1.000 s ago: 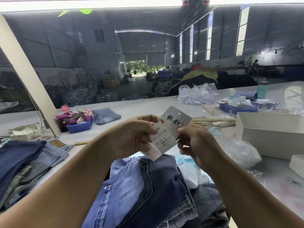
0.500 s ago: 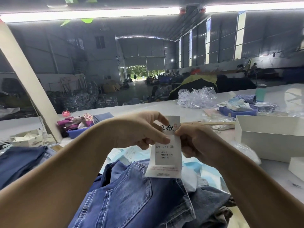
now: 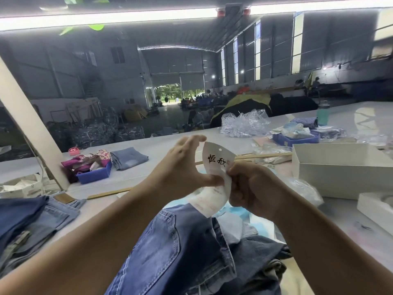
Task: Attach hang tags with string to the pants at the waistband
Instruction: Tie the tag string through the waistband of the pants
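Note:
Two white hang tags (image 3: 217, 160) with black lettering are held up above the blue jeans (image 3: 170, 248) lying in front of me. The tags bend into a curve, and a small hole shows near the top edge. My right hand (image 3: 253, 186) grips their right side with curled fingers. My left hand (image 3: 185, 167) presses its thumb against the tags' left side while its other fingers stretch upward. A longer printed tag (image 3: 210, 201) hangs below, just over the jeans. No string is visible. The waistband is hidden.
A white open box (image 3: 340, 173) stands at the right. Left of me lies a stack of folded jeans (image 3: 27, 222), with a blue bin (image 3: 95, 173) of fabric behind it. Clear plastic bags (image 3: 242, 124) and another blue tray (image 3: 295, 139) sit farther back.
The tags have been raised and bent into a curve. My left fingers have spread upward off the tags, leaving the thumb on them. My right hand slid down the tags' right side.

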`<control>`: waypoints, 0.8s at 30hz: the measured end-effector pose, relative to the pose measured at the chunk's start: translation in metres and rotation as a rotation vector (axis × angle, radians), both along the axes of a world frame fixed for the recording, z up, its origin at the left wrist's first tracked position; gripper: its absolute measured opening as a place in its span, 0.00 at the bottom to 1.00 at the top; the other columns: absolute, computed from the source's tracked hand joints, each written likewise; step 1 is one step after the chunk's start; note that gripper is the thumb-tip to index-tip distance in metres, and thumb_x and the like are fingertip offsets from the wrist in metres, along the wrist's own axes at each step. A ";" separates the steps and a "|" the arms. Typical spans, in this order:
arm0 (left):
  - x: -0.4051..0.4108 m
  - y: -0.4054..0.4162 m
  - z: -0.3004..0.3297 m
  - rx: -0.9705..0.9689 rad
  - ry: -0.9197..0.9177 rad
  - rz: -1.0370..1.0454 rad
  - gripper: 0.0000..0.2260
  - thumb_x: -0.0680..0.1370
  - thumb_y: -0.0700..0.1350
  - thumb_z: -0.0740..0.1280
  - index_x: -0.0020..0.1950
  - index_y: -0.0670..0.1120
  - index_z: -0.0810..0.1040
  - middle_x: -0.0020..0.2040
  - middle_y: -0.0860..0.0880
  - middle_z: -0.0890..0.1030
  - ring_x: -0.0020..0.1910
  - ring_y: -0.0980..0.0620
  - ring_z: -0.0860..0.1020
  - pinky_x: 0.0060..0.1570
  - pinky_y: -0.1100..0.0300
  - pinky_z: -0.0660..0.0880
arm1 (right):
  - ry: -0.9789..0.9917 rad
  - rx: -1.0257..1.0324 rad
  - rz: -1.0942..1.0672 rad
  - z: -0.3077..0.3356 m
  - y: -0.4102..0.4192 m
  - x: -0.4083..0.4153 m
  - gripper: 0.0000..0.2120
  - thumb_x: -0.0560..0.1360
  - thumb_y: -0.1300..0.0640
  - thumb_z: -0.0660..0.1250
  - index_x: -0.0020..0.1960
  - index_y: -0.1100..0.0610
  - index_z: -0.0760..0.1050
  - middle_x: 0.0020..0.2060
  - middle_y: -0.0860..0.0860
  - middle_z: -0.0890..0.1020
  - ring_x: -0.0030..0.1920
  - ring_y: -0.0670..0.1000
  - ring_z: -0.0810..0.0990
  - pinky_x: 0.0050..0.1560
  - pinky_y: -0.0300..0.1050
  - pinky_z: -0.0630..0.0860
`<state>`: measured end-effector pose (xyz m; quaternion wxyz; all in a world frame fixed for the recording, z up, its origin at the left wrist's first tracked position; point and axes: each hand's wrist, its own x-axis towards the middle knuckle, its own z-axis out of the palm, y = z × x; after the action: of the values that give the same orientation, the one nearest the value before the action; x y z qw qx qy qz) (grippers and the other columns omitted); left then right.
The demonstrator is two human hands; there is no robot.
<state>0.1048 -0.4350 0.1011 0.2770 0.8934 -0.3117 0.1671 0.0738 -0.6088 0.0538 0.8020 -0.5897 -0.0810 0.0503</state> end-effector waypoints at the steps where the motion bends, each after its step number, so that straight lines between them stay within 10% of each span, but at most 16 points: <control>1: 0.000 -0.003 0.002 -0.081 0.158 -0.048 0.37 0.66 0.51 0.80 0.70 0.51 0.67 0.58 0.56 0.76 0.52 0.56 0.77 0.46 0.68 0.75 | -0.004 0.021 0.009 -0.001 -0.003 -0.002 0.11 0.76 0.63 0.54 0.44 0.62 0.75 0.29 0.53 0.67 0.25 0.47 0.61 0.25 0.38 0.58; 5: -0.001 -0.023 0.006 -0.302 0.549 -0.226 0.17 0.71 0.34 0.75 0.57 0.45 0.78 0.46 0.46 0.86 0.43 0.50 0.85 0.40 0.58 0.82 | -0.050 0.047 0.028 -0.002 -0.021 -0.013 0.11 0.72 0.54 0.62 0.44 0.59 0.79 0.28 0.51 0.73 0.26 0.46 0.66 0.25 0.36 0.64; 10: -0.009 -0.069 0.011 -0.277 0.698 -0.198 0.05 0.77 0.40 0.70 0.51 0.46 0.82 0.45 0.45 0.86 0.41 0.47 0.85 0.36 0.55 0.81 | -0.153 -0.118 -0.241 -0.015 -0.060 -0.028 0.04 0.74 0.62 0.69 0.45 0.59 0.83 0.40 0.59 0.83 0.42 0.59 0.75 0.43 0.54 0.73; 24: -0.007 -0.206 -0.031 0.106 0.455 -0.091 0.09 0.79 0.39 0.59 0.52 0.44 0.79 0.38 0.45 0.81 0.27 0.53 0.80 0.22 0.60 0.77 | 0.052 -0.513 -0.625 -0.080 -0.180 -0.063 0.06 0.74 0.67 0.68 0.43 0.58 0.81 0.27 0.50 0.81 0.23 0.44 0.73 0.25 0.38 0.72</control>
<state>0.0983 -0.6415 0.0701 0.3001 0.9063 -0.2898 -0.0677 0.0104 -0.7884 -0.0265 0.6073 -0.7654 0.1377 -0.1625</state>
